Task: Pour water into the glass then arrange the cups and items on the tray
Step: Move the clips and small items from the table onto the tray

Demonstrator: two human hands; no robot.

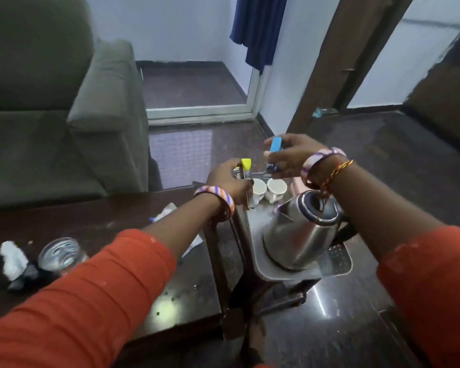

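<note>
A metal tray [252, 232] sits at the dark table's right end, holding a steel kettle [298, 235] near me and two white cups [259, 188] [276, 188] at its far end. My left hand [231, 181] grips a yellow-topped item [245, 166] beside the left cup. My right hand [290, 155] pinches a blue sachet [275, 144] above the far end of the tray, over the cups. A glass of water [60, 254] stands on the table at the left, well away from both hands.
A dark table [104, 224] carries a white and black bundle [14, 261] beside the glass and crumpled wrappers [165, 211] near my left wrist. A green sofa [51, 102] stands behind the table. Dark floor lies to the right.
</note>
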